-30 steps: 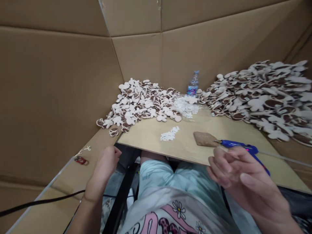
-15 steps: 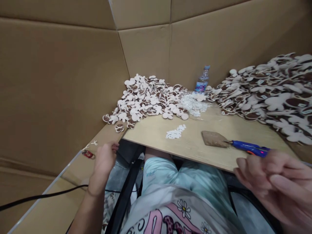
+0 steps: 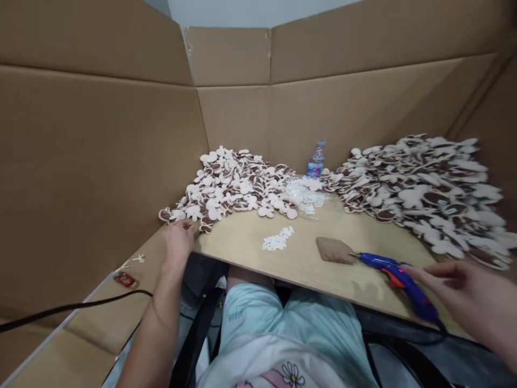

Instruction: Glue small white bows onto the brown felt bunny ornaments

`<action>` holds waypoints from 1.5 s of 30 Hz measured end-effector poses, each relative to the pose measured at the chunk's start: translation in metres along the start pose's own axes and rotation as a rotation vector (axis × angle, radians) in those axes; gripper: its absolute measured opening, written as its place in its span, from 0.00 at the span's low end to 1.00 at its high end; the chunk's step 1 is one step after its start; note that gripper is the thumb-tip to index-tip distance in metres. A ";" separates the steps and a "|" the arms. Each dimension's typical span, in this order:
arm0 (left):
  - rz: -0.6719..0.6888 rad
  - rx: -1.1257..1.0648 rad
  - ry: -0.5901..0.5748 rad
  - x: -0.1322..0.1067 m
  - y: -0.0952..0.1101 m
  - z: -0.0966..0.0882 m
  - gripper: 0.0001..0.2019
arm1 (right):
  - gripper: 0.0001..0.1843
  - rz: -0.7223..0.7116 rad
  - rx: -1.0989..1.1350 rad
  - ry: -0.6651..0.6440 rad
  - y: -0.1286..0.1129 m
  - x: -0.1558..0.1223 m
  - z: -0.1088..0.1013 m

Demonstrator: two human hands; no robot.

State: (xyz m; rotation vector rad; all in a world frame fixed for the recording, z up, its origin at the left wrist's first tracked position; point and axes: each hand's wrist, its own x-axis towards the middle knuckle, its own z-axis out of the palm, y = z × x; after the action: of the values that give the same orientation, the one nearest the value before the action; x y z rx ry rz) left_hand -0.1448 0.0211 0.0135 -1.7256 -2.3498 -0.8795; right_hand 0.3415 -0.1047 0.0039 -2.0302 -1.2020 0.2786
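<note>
Blue glue gun lies just ahead and left of the right hand, its nozzle meeting a brown pad. Right hand partly open, fingertips at the gun's rear; whether they grip it, cannot tell. Left hand half curled at the near edge of the left felt pile; any piece held is hidden. Between the hands, small white pieces lie on the desk. Risks, as judged: a bump on the handle, or a snag of the cord below the right hand, could swing the nozzle off the pad; tangled felt pulled by the left hand could drag neighbours over the edge.
</note>
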 end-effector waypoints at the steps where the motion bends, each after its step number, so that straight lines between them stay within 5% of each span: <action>1: -0.017 -0.020 0.010 0.004 -0.003 0.003 0.06 | 0.17 0.063 -0.148 -0.024 0.002 0.004 -0.003; 4: -0.051 -0.101 0.064 0.008 -0.010 0.004 0.12 | 0.23 0.109 -0.363 -0.167 0.002 0.007 -0.004; 8: -0.016 -0.275 0.175 -0.003 -0.010 -0.009 0.09 | 0.23 0.048 -0.334 -0.367 -0.003 0.006 0.008; 11: -0.004 -0.471 0.306 -0.012 0.005 -0.018 0.08 | 0.16 0.050 -0.314 -0.396 -0.002 0.008 0.017; 13: -0.012 -0.803 0.352 -0.017 0.025 -0.021 0.12 | 0.13 0.042 -0.334 -0.358 0.001 0.010 0.020; 16: -0.079 -1.246 0.161 -0.026 0.063 -0.020 0.16 | 0.11 0.036 -0.378 -0.309 0.007 0.014 0.021; 19: -0.081 -1.511 -0.227 -0.044 0.102 -0.018 0.20 | 0.10 0.040 -0.414 -0.275 0.011 0.018 0.018; 22: -0.077 -1.574 -0.580 -0.068 0.130 -0.015 0.18 | 0.10 0.020 -0.397 -0.218 0.011 0.019 0.014; 24: -0.095 -1.572 -0.695 -0.082 0.140 -0.012 0.21 | 0.09 0.007 -0.295 -0.172 0.008 0.017 0.012; 30: -0.083 -1.561 -0.855 -0.103 0.144 -0.005 0.17 | 0.12 -0.085 0.002 -0.139 -0.016 0.006 0.009; 37: 0.217 -1.315 -0.751 -0.109 0.144 -0.017 0.04 | 0.23 -0.200 0.143 -0.134 -0.051 -0.024 0.014; 45: 0.182 -1.409 -1.032 -0.134 0.152 0.014 0.09 | 0.14 -0.208 0.390 -0.330 -0.070 -0.053 0.028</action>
State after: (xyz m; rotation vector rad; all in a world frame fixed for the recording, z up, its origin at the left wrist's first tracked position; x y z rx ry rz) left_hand 0.0433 -0.0555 0.0077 -3.4637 -1.7268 -2.3763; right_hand 0.2519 -0.1146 0.0237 -1.5470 -1.4181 0.7079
